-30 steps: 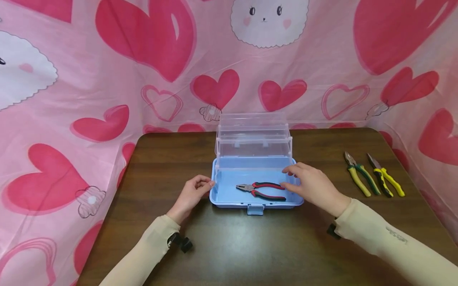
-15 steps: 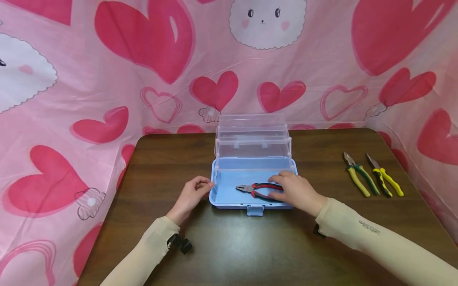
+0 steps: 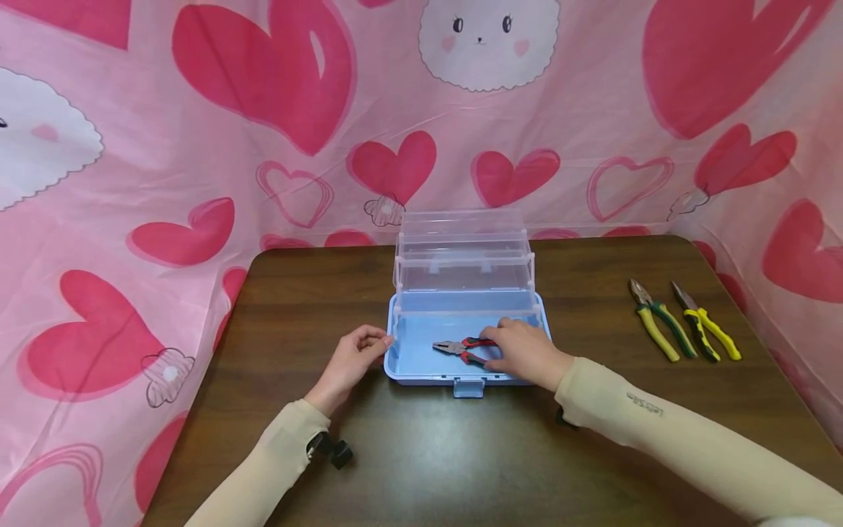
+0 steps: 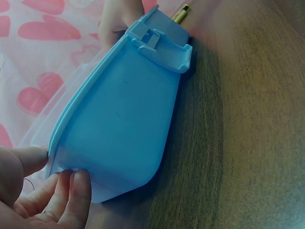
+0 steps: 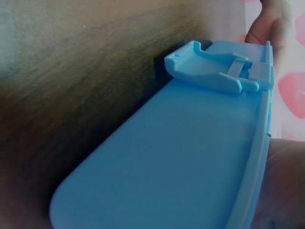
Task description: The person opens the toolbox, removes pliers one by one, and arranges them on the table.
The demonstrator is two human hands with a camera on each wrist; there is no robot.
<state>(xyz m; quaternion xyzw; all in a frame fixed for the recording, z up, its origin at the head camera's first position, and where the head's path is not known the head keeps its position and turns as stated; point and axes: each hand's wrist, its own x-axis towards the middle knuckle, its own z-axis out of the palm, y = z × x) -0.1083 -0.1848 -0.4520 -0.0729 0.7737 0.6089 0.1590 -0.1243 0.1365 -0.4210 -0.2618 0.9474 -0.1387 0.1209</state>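
A light blue toolbox stands on the table, its clear lid and tiers folded up and back. My left hand pinches the box's left rim; in the left wrist view the thumb lies on the rim and the fingers curl against the outer wall. Inside the box lie combination pliers with red and black handles, head pointing left. Over the handles is my right hand, fingers on the far handle and thumb by the near one, hiding the handle ends. The right wrist view mostly shows the front wall.
Green-and-yellow pliers and long-nose pliers with yellow and black handles lie on the table to the right. A latch hangs down at the box's front. Pink heart-print cloth surrounds the table's back and sides.
My right hand has moved left and into the box, from the handle ends to farther along the handles of the combination pliers. My left hand stays at the rim.
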